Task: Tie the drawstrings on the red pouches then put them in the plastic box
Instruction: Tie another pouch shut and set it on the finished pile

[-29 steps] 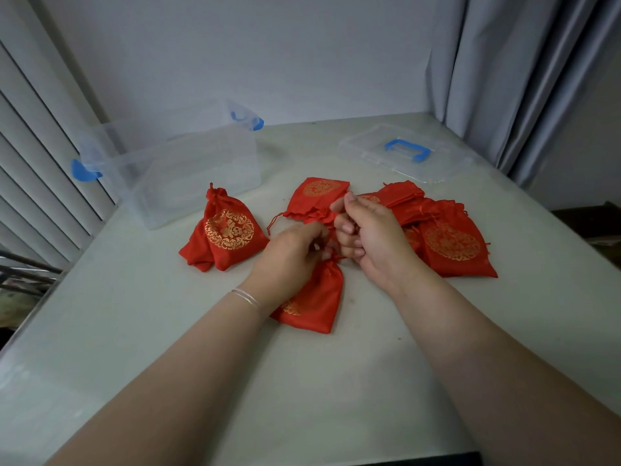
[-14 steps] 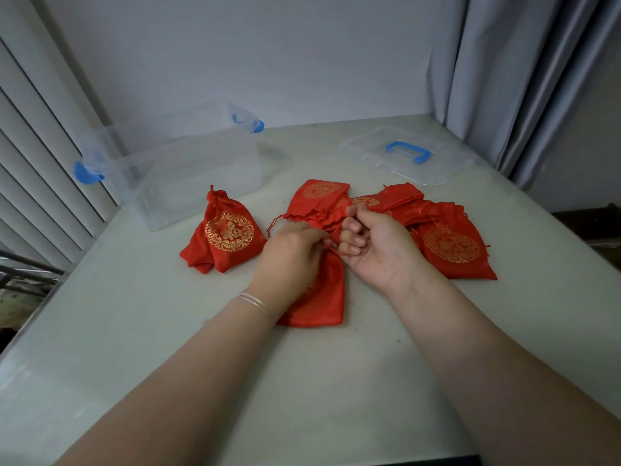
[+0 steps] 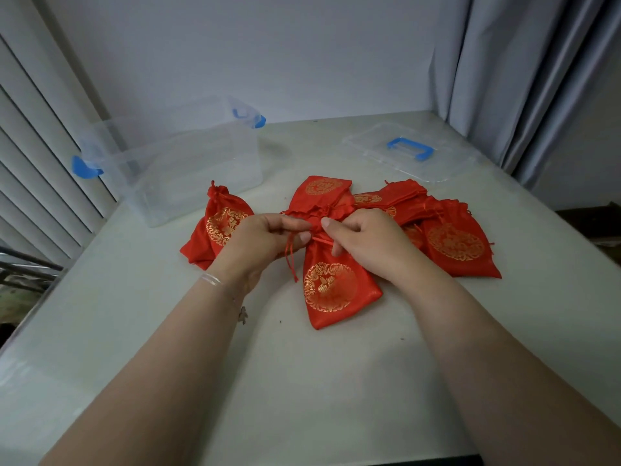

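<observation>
Between hands, gold-emblemed red pouch (image 3: 336,287)

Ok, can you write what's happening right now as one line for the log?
step: tying drawstring | left hand: pinches cord | right hand: pinches cord | pouch: on table, neck gathered | plastic box: open, no pouch inside

Both hands cover the neck of the front pouch (image 3: 336,287), so can't really tell how the drawstring (image 3: 291,260) sits in there. The left hand (image 3: 265,237) hides part of the left pouch (image 3: 218,227), and the right-hand pile (image 3: 447,237) overlaps too much to count.
</observation>
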`<state>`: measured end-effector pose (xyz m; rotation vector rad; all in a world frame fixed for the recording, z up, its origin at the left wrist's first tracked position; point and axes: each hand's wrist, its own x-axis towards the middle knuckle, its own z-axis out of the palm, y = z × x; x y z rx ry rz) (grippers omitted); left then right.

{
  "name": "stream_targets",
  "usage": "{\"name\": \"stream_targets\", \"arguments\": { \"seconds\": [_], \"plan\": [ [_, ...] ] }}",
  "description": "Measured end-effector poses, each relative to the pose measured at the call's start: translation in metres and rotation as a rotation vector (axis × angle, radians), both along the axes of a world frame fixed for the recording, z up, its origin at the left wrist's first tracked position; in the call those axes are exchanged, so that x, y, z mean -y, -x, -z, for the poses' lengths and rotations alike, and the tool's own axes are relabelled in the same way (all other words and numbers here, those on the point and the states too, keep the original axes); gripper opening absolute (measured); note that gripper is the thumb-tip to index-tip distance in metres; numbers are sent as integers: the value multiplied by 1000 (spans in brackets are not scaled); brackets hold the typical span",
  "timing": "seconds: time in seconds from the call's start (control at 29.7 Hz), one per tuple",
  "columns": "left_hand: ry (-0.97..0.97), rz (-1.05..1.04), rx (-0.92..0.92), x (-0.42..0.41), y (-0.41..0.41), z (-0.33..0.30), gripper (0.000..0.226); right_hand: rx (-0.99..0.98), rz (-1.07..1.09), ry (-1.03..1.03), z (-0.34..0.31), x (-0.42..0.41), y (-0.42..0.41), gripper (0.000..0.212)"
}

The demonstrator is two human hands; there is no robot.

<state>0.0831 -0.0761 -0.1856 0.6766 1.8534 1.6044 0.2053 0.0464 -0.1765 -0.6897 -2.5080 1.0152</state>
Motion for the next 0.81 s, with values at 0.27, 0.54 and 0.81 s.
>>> {"name": "stream_targets", "arguments": {
  "seconds": [0.27,0.54,0.81],
  "plan": [
    [-23,97,-180,-2,-14,-1,19,-123,-285,56,3,-10,3,22],
    [-6,47,-656,-8,-12,6,19,-174,-135,558,0,-21,-2,15],
    [29,-27,-1282,-3,-25,2,29,-285,-66,570,-2,-13,0,15]
  ]
}}
